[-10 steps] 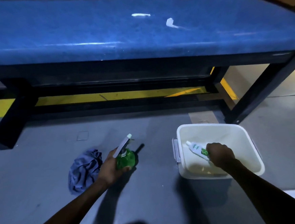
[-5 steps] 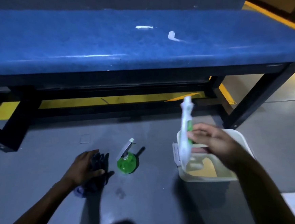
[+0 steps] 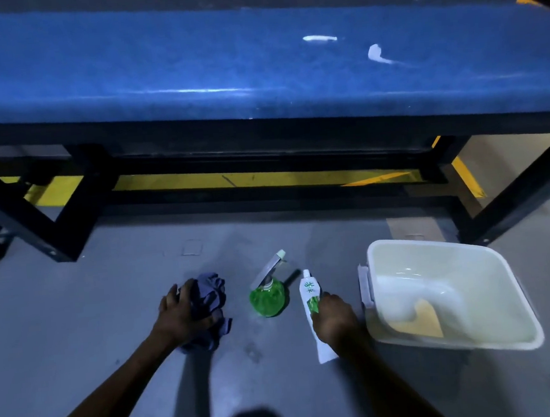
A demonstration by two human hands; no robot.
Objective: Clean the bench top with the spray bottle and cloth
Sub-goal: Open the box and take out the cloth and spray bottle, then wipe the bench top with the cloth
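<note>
Cloth, soft and crumpled on the floor, is grasped from above by left hand fingers; right hand fingers are curled on a light tube.

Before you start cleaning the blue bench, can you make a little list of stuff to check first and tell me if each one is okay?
1. Cloth in hand: ok. The left hand grips the crumpled cloth on the floor.
2. Spray bottle within reach: ok. The green spray bottle lies on the floor between the hands, held by neither.
3. Right hand free for the bottle: not ok. The right hand holds the white tube.
4. Mess found: ok. Two white smears sit on the bench top.
5. Bottle has liquid: ok, it looks green and full.
6. Tub out of the way: ok. The white tub stands right of the tube.
</note>
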